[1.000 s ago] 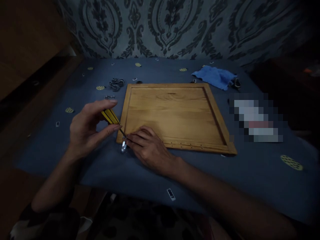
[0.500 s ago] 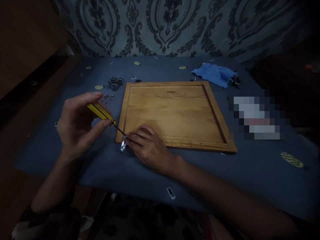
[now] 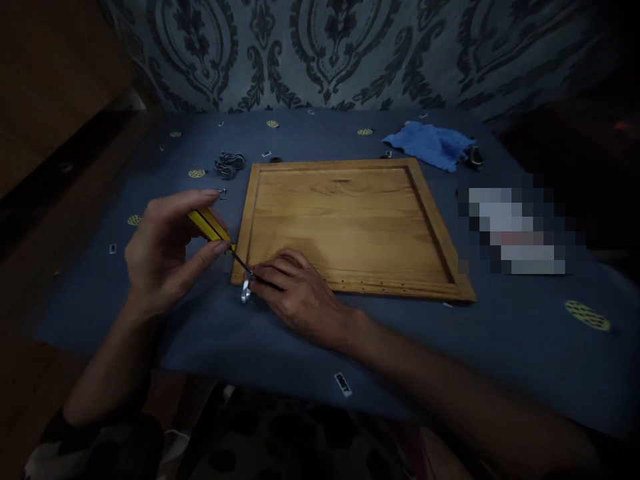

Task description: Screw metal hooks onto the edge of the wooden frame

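My left hand grips a screwdriver by its yellow and black handle. The shaft slants down to the right, its tip at a shiny metal hook on the near left corner of the framed wooden board. Palm down, my right hand lies over the board's near edge, its fingertips closed at the hook and steadying it there. Those fingertips partly cover the hook, and any screw under the tip is too small to make out. Several small dark holes run along the near edge.
Several metal hooks lie in a pile beyond the board's left corner, with small screws nearer, partly behind my left hand. A blue cloth rests at the back right. A blurred-out item lies right of the board on the blue table cover.
My left hand and the screwdriver handle have shifted slightly right, and the hand now covers more of the small screws. The tip stays at the hook; my right hand has hardly moved.
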Tool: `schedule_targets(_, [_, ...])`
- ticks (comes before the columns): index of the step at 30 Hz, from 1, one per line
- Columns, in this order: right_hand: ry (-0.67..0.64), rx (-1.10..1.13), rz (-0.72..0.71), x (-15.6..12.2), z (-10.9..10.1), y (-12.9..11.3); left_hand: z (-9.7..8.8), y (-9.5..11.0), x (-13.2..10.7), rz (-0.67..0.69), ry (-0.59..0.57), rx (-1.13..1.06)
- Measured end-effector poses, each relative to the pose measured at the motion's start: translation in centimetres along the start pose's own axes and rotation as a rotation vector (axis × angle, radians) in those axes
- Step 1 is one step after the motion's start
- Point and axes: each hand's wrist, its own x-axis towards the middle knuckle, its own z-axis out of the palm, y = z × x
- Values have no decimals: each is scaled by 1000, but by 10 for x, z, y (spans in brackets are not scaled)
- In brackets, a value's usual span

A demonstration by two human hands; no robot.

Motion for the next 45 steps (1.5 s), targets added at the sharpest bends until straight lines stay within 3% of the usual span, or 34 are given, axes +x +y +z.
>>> schedule_targets(13, [-38, 26, 23, 2, -2, -1, 1, 3, 0, -40, -85, -43])
schedule_targets(29, [-10, -8, 18, 2, -1, -1, 2, 2, -1, -31, -48, -66])
schedule_targets(33, [-7, 5, 17, 2, -1, -1, 3, 5, -1, -80, -66, -117])
schedule_targets(38, [-12, 15, 23, 2, -1, -1, 4, 5, 0, -26, -105, -141])
schedule_targets(45, [-37, 2, 18, 1, -2, -1, 1, 4, 7, 29, 123, -132])
